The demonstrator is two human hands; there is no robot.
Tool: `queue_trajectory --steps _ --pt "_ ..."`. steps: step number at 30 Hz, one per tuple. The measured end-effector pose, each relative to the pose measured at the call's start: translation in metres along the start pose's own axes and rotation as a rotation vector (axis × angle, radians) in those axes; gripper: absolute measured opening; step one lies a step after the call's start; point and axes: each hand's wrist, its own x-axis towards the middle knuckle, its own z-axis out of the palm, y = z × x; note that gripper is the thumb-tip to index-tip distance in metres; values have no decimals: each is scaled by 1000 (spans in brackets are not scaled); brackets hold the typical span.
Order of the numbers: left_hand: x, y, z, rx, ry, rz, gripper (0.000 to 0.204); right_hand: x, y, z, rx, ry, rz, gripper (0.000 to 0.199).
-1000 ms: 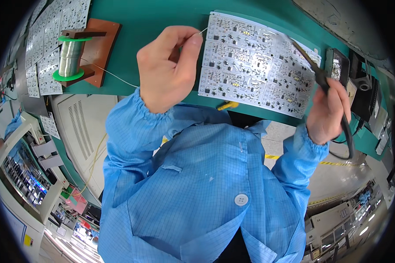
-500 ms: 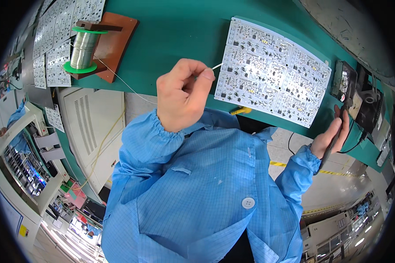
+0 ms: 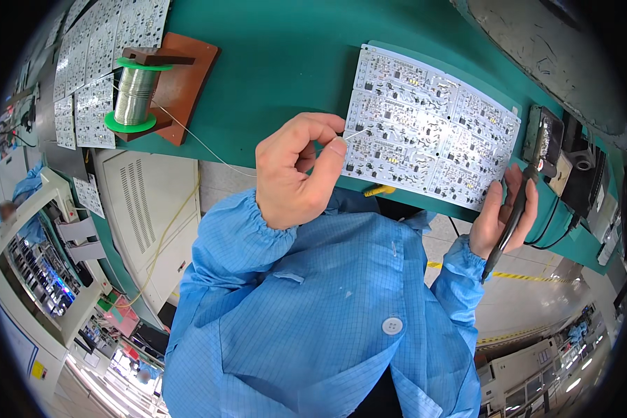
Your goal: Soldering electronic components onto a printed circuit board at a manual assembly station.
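I'm watching the thumb and forefinger of the left hand (image 3: 301,171) pinching solder wire (image 3: 356,134) at the left edge of the white circuit panel (image 3: 432,129); the right hand (image 3: 493,224) is wrapping curled fingers around a dark soldering iron (image 3: 513,223) by the panel's lower right corner; a spool (image 3: 135,97) is standing well left of the panel

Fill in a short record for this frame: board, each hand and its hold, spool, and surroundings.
Board: flat white circuit-board panel on green bench
Left hand: pinches thin silver wire, its end over the panel's left part; contact unclear
Right hand: grips slim black-handled tool, front end near a dark rectangular box
Spool: silver-wound with green flanges, on reddish-brown stand
Upper left: more white circuit boards
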Motion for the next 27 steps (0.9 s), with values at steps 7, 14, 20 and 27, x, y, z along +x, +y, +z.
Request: queue_trajectory --steps 7,14,20,27 --pt "15 3 -3 44 37 -14 5 8 -16 5 -50 72 -89 34" --pt "39 9 4 166 44 91 4 36 -57 18 248 -323 -108 30" --pt "43 8 6 181 38 89 4 47 -64 44 344 -511 -126 23" --pt "44 4 7 189 43 125 4 46 -72 47 371 -509 48 22"
